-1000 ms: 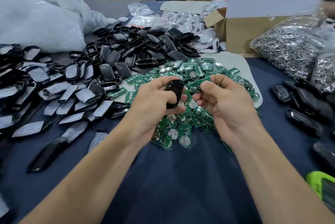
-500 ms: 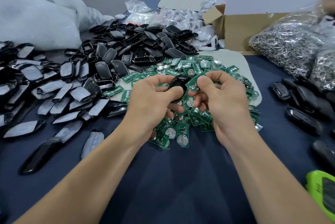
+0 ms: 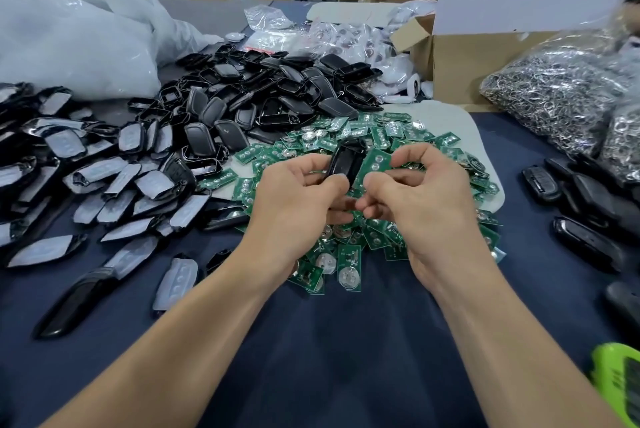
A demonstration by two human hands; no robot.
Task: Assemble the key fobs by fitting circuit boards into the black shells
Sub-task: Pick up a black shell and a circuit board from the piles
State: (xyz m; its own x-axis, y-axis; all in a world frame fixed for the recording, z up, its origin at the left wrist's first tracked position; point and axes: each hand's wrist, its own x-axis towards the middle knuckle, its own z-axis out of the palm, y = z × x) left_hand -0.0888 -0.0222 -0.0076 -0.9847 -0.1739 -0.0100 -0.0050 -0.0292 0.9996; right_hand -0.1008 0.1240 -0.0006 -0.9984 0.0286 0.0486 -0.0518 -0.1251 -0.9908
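Head view: left hand (image 3: 298, 200) grips black shell (image 3: 346, 161), right hand (image 3: 424, 200) pinches circuit board (image 3: 375, 164) against it, seemingly unseated; big shell pile (image 3: 277, 95) beyond.

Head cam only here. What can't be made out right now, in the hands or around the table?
- Head view: whether the circuit board sits in the black shell or only against it; the left hand and right hand cover the joint.
- Head view: the green device at lower right, cut by the frame edge.
- Head view: the inside of the cardboard box, hidden by its wall.
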